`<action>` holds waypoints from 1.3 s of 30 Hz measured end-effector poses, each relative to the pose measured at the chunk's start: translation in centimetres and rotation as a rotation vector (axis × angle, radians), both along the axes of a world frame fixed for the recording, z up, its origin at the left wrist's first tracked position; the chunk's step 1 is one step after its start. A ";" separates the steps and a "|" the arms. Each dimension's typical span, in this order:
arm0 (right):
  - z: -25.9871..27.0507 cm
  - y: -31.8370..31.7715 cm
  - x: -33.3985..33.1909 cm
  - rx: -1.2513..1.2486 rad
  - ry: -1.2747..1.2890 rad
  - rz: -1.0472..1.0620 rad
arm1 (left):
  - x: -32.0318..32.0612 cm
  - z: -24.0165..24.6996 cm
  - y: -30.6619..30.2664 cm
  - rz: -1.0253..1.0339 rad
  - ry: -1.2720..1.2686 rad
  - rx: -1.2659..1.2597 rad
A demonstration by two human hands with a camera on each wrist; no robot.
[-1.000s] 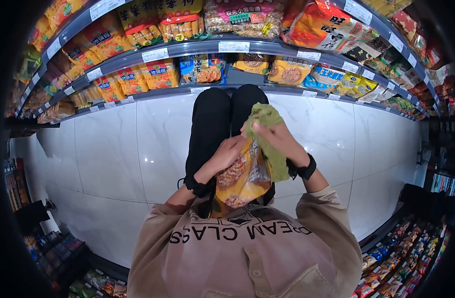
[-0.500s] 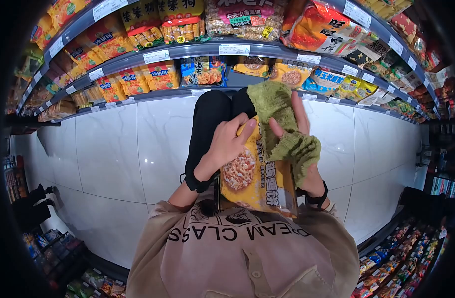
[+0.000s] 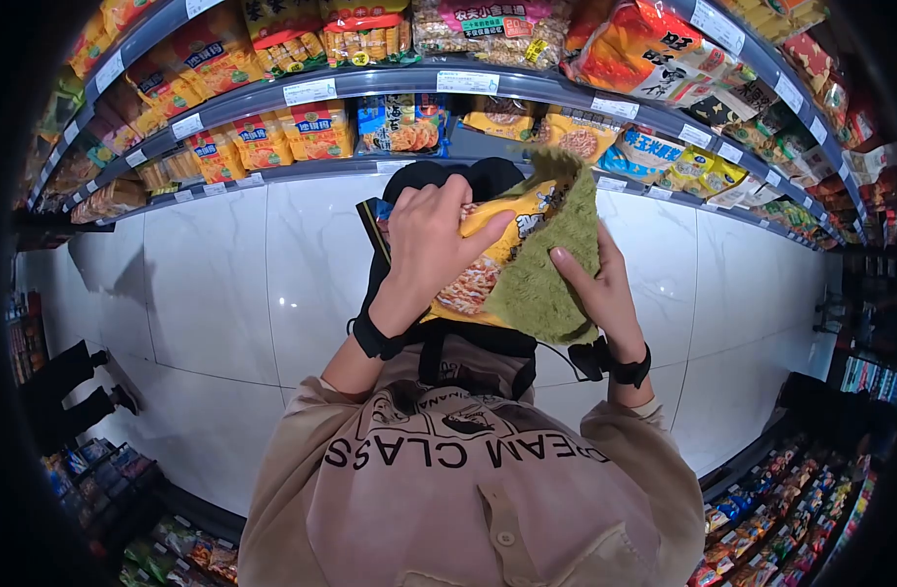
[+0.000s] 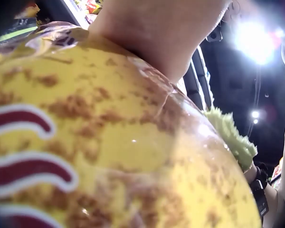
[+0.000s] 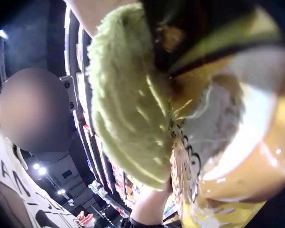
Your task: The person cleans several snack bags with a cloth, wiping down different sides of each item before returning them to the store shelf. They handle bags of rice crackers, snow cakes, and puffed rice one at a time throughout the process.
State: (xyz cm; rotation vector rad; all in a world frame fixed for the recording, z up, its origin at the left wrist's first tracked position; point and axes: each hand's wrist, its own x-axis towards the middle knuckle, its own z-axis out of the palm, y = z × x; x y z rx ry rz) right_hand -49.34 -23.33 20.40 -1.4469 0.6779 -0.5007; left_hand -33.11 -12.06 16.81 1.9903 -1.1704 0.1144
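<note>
My left hand [image 3: 427, 245] grips a yellow snack bag [image 3: 471, 284] above the lap, its thumb lying across the printed front. Puffed rice crackers are pictured on the bag, and its glossy side fills most of the left wrist view. A fuzzy green cloth [image 3: 546, 279] covers the bag's right side. My right hand [image 3: 610, 298] holds that cloth against the bag, thumb on top and the other fingers mostly hidden behind. In the right wrist view the cloth [image 5: 126, 95] lies along the crinkled edge of the bag [image 5: 247, 175].
Curved shelves [image 3: 390, 80] packed with snack bags stand in front, just beyond the black-trousered knees [image 3: 488, 176]. Below spreads a pale tiled floor [image 3: 224, 284]. Another person's legs [image 3: 82, 396] show at the left. More snack racks [image 3: 762, 509] stand behind at the right.
The green cloth, bunched at the bag's top and then draped over my right fingers, now lies spread over the bag's right side. The bag has turned, and my left hand has moved up along it.
</note>
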 end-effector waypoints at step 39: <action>-3.7 -3.6 -1.1 0.001 -0.067 -0.019 | 3.1 -1.2 4.8 -0.418 1.003 0.063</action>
